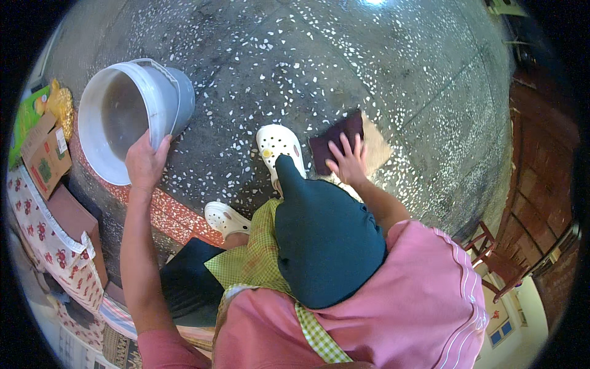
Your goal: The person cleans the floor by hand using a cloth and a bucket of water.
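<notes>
My left hand (pixel 148 159) grips the rim of a white plastic bucket (pixel 159 99) on the speckled floor. Inside the bucket is murky, greyish-brown water (pixel 122 115), and its handle (pixel 173 78) rests against the outer side. To the right, my right hand (pixel 349 159) presses flat on a cloth (pixel 341 133) with its fingers spread. The cloth has a dark maroon part and a beige part (pixel 375 140), and lies on the floor beside my white clog (pixel 279 143).
A dark terrazzo floor (pixel 258 69) with white chips spreads ahead, crossed by a red terrazzo band (pixel 170 217). Cardboard boxes (pixel 48 157) and a flower-patterned cloth (pixel 50 235) are at the left. A wooden chair (pixel 500 263) stands at the right. My other clog (pixel 226 219) is behind.
</notes>
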Available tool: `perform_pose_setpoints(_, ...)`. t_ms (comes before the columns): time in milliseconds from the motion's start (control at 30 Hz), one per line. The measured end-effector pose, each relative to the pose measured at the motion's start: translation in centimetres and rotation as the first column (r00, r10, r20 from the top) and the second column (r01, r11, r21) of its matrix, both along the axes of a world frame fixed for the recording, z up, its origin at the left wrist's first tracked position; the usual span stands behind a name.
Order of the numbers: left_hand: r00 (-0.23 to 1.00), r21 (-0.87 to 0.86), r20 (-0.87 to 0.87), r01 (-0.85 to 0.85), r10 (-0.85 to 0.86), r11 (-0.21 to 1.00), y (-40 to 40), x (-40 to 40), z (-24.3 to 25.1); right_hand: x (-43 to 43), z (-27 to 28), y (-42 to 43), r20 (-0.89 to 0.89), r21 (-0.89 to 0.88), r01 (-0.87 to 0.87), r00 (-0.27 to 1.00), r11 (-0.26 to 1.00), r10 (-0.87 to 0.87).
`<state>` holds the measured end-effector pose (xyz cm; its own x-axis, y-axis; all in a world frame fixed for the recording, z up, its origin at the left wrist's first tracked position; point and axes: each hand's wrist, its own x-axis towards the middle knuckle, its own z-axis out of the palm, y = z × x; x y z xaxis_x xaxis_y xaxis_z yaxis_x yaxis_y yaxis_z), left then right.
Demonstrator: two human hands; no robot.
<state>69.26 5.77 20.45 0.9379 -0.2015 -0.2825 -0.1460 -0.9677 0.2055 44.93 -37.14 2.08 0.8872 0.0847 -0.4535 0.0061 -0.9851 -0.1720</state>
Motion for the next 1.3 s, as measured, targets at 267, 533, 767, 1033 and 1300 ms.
perform_pose_setpoints(267, 0.999, 0.027, 0.044, 0.026, -0.028, 0.999, 0.2, 0.0, -0.3, -1.5, 1.8, 0.6, -0.22, -0.087, 0.171, 0.957, 0.981, -0.187)
perform_pose_setpoints(533, 0.998, 0.111, 0.002, -0.068, 0.068, 0.991, -0.6, 0.1, 0.1, 13.6, 0.4, 1.9, -0.134, 0.027, 0.307, 0.944, 0.951, -0.301)
perform_pose_setpoints(767, 0.993, 0.067, -0.075, -0.085, 0.09, 0.994, -1.0, 0.0, 2.2, 11.8, 0.2, 2.8, -0.095, -0.003, 0.269, 0.959, 0.963, -0.268)
perform_pose_setpoints(1033, 0.997, 0.004, -0.066, -0.038, 0.038, 0.999, -1.5, -1.0, 1.8, 11.7, 1.8, 2.0, -0.174, -0.086, 0.282, 0.94, 0.955, -0.293)
perform_pose_setpoints(1300, 1.0, -0.027, -0.002, 0.028, -0.029, 0.999, -0.6, -2.7, 0.5, 12.9, 1.9, 2.5, -0.266, -0.103, 0.303, 0.91, 0.948, -0.319)
